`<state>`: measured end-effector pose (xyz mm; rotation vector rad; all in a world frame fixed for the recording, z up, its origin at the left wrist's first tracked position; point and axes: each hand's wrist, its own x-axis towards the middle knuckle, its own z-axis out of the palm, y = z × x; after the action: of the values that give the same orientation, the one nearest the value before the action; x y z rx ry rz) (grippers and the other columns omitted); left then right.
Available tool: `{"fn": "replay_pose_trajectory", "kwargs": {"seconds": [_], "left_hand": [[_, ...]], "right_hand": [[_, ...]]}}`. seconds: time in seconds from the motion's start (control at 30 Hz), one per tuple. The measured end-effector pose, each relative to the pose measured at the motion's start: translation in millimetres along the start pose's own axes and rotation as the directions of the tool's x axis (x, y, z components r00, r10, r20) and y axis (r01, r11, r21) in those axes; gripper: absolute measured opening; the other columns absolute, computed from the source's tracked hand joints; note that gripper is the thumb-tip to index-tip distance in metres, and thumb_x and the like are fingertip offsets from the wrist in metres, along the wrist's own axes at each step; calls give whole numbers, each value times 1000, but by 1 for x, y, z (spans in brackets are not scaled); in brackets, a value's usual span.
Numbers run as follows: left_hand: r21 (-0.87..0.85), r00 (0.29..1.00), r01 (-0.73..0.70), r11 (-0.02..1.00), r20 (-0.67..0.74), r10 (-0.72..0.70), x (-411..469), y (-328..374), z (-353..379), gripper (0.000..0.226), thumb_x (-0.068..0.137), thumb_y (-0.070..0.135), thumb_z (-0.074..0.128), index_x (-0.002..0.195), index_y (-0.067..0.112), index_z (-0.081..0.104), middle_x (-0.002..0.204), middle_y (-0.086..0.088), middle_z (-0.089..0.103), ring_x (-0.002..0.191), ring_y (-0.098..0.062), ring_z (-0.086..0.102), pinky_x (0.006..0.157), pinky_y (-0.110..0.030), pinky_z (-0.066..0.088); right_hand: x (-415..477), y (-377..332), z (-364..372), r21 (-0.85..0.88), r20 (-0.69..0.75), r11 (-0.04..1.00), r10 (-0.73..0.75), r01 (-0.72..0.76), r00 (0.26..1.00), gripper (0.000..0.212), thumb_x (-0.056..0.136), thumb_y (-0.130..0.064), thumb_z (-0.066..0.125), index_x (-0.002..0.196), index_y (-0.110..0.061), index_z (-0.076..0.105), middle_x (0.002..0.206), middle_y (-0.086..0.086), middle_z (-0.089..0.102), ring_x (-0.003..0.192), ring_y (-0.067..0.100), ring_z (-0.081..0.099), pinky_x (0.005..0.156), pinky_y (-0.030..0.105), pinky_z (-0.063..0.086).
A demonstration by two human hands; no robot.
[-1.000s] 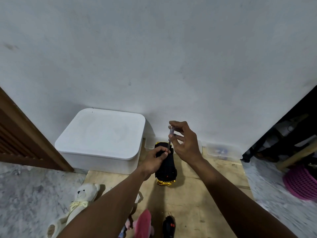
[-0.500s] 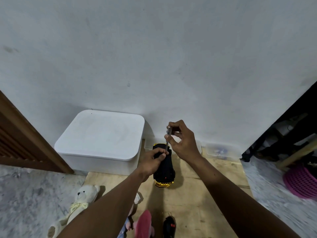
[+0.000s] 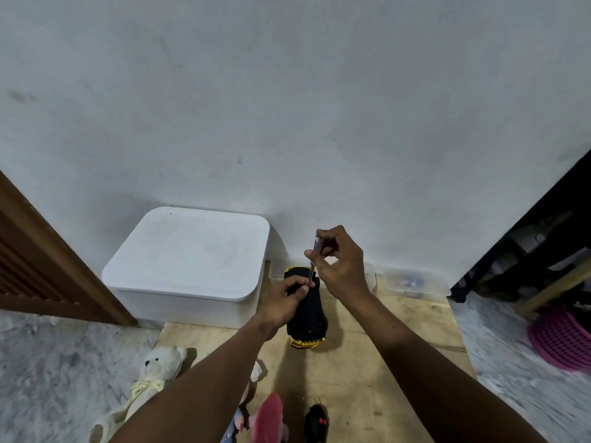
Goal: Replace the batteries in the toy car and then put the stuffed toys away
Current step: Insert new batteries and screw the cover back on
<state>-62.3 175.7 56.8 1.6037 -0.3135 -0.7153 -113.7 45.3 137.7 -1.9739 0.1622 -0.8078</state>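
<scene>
The toy car [image 3: 308, 318] lies upside down on a wooden board, black underside up, gold bumper toward me. My left hand [image 3: 287, 302] rests on the car and pinches the lower shaft of a screwdriver [image 3: 315, 257]. My right hand [image 3: 339, 263] grips the screwdriver's clear handle from above, tool upright on the car. A white teddy bear [image 3: 153, 375] lies on the floor at lower left. A pink stuffed toy [image 3: 268, 420] lies at the bottom edge, partly hidden by my left arm.
A lidded white storage box [image 3: 188, 260] stands against the wall, left of the car. A black remote control [image 3: 316, 423] lies near the bottom edge. Clear plastic containers [image 3: 412, 281] sit by the wall at right. A pink basket [image 3: 559, 337] sits far right, a wooden door [image 3: 38, 266] far left.
The car and both hands sit slightly lower in view than a second ago. My right fingers have shifted on the screwdriver handle; the left hand keeps its place on the car.
</scene>
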Motion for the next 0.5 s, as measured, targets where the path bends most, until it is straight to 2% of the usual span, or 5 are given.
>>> {"fn": "replay_pose_trajectory", "kwargs": {"seconds": [0.1, 0.23, 0.3, 0.4, 0.5], "left_hand": [[-1, 1000, 5, 1000, 12, -5, -1, 0, -1, 17, 101, 20, 57, 99, 24, 73, 108, 0, 70, 100, -17, 65, 80, -29, 57], [-12, 1000, 8, 1000, -6, -9, 0, -3, -1, 21, 101, 17, 56, 98, 29, 74, 109, 2, 71, 104, -20, 66, 88, -35, 57], [4, 1000, 2, 1000, -4, -2, 2, -4, -3, 24, 101, 16, 54, 102, 32, 73, 113, 0, 70, 108, -23, 66, 94, -40, 57], [12, 1000, 12, 1000, -10, -12, 2, -5, -6, 29, 100, 15, 53, 107, 36, 71, 116, -1, 69, 110, -23, 65, 96, -41, 57], [5, 1000, 15, 1000, -14, -15, 1, -4, -6, 32, 100, 14, 53, 109, 40, 69, 118, 0, 68, 109, -22, 66, 94, -40, 58]], "right_hand": [[0, -1, -2, 18, 82, 1000, 16, -17, 997, 41, 82, 4, 71, 112, -22, 58, 111, 0, 66, 103, 14, 67, 89, 30, 57], [2, -5, -1, 0, 26, 997, 73, -73, 997, 46, 78, 1, 78, 98, -34, 56, 90, -7, 67, 79, 9, 67, 73, 35, 61], [2, -5, -3, 10, 15, 998, 57, -57, 998, 50, 75, -3, 82, 98, -39, 55, 91, -6, 65, 82, 11, 67, 76, 33, 61], [0, -1, -7, 47, 112, 996, 71, -77, 991, 49, 82, 5, 72, 104, -36, 55, 106, 0, 68, 98, 16, 70, 87, 39, 60], [-1, 1, -6, 9, 84, 997, 73, -74, 994, 40, 80, 2, 76, 101, -27, 59, 93, -8, 67, 80, 13, 68, 76, 41, 60]]}}
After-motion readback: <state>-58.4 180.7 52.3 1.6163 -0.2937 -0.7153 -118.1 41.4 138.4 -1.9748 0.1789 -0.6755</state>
